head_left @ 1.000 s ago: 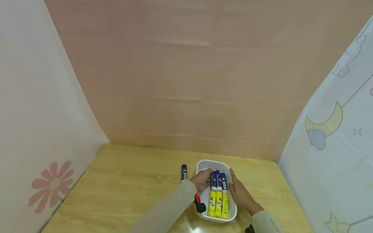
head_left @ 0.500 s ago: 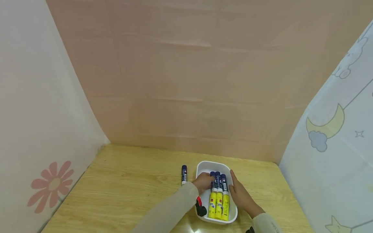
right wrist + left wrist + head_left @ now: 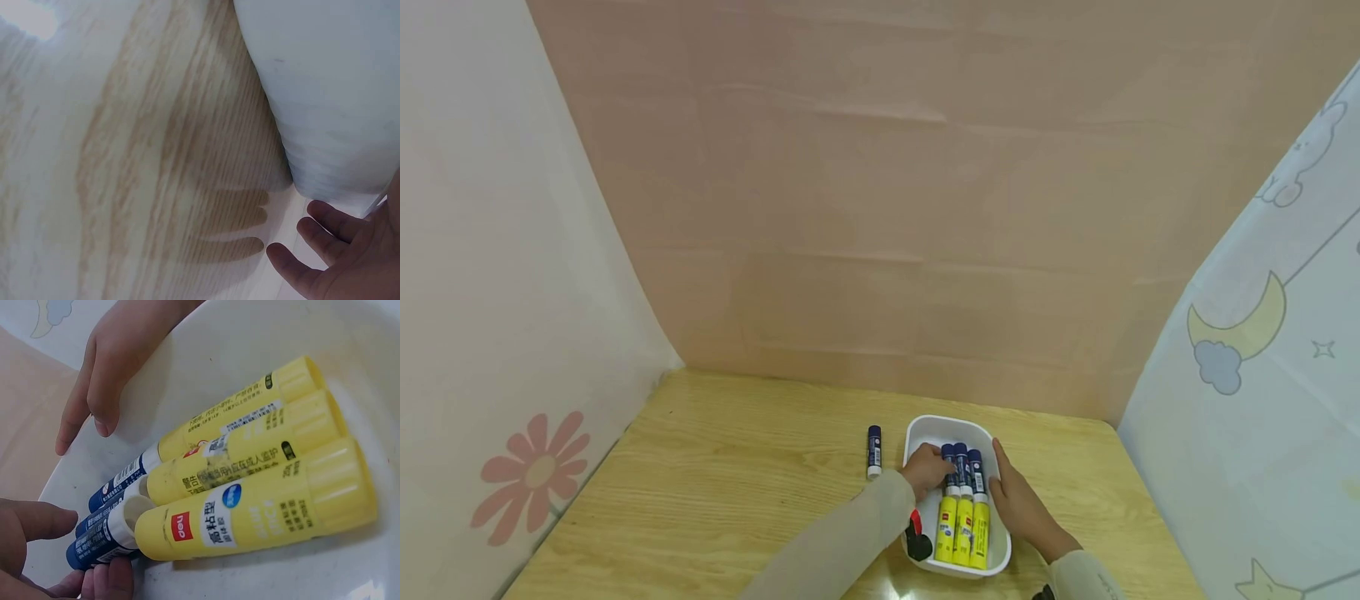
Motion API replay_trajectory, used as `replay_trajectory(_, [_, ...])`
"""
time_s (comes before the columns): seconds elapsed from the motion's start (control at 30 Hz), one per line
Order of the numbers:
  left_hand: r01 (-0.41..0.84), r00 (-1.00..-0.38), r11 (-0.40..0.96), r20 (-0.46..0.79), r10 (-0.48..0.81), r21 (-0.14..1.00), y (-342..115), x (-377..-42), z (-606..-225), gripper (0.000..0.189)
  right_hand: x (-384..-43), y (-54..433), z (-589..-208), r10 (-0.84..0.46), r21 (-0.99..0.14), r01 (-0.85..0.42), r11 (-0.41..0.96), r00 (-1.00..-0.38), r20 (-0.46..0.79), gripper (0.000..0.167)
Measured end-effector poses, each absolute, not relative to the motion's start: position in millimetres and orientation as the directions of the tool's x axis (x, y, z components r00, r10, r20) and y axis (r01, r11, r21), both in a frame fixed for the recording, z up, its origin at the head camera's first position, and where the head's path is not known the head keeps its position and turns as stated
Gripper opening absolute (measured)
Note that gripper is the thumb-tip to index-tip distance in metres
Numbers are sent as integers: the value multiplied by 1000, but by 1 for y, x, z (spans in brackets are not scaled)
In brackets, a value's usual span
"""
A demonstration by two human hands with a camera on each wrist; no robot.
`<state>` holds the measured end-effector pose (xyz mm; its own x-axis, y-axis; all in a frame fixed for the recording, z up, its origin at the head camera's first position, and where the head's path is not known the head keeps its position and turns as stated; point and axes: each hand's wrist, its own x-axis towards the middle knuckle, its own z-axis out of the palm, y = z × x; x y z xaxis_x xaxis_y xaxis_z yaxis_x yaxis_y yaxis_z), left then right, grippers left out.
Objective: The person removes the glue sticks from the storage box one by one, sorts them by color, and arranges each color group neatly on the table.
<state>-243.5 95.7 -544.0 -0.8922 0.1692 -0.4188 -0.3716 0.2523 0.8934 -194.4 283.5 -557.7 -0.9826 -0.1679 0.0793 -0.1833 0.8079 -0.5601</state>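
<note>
A white plastic tray (image 3: 934,428) stands on the table with three dark blue glue sticks (image 3: 977,473) side by side in its far part. Three yellow glue sticks (image 3: 963,533) lie end to end with them in the nearer part. My left hand (image 3: 925,468) reaches inside and pinches the leftmost blue glue stick (image 3: 103,542), thumb above and fingertips below. At the tray's right side, my right hand (image 3: 1024,510) holds the wall, its thumb inside over the rim. Several right fingers (image 3: 328,240) show spread outside the wall in the right wrist view.
One more dark blue glue stick (image 3: 874,452) lies on the wooden table (image 3: 737,467), just left of the tray. A brown backdrop (image 3: 880,250) rises behind the table. Printed white cloths (image 3: 1240,400) hang at both sides.
My left fingers have slid nearer along the leftmost blue glue stick and now close around it. The right hand and the tray hold nearly the same place; the head view has shifted slightly.
</note>
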Motion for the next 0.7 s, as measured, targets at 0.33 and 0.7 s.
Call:
replay_trajectory(0.33, [-378, -889, 277, -429, 157, 884, 96, -243, -547, 38, -194, 282, -556, -163, -563, -173, 808, -984, 69, 66])
replay_trajectory(0.7, [-407, -878, 193, -441, 186, 893, 96, -242, -544, 42, -193, 281, -554, -156, -582, -146, 800, -987, 33, 67])
